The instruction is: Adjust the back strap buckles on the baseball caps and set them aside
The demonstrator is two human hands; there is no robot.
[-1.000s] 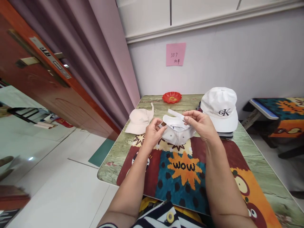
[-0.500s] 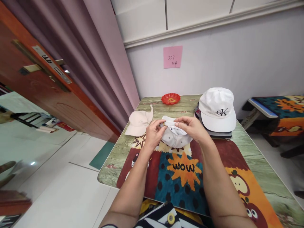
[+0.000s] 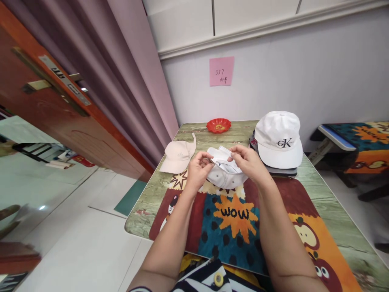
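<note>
A white baseball cap (image 3: 226, 179) lies crown-down on the patterned mat (image 3: 212, 235), its inside facing up. My left hand (image 3: 199, 167) pinches the cap's left edge, near what looks like the strap fastening. With thumb and fingertips, my right hand (image 3: 245, 160) holds the end of the white strap (image 3: 225, 150), which is raised above the rim. To the left sits a pale beige cap (image 3: 178, 157) with its strap sticking up. A white cap with black CK letters (image 3: 278, 140) tops a stack of caps on the right.
Behind the caps is a red scalloped dish (image 3: 219, 125) on the green wood-patterned table (image 3: 141, 213). A pink note (image 3: 221, 71) is stuck to the wall. A wooden door (image 3: 100, 138) stands at the left, and another table (image 3: 361, 142) at the right.
My right hand has pulled the strap end up and away from the left side, so the band across the cap's opening is now parted. The left hand stays at the cap's edge.
</note>
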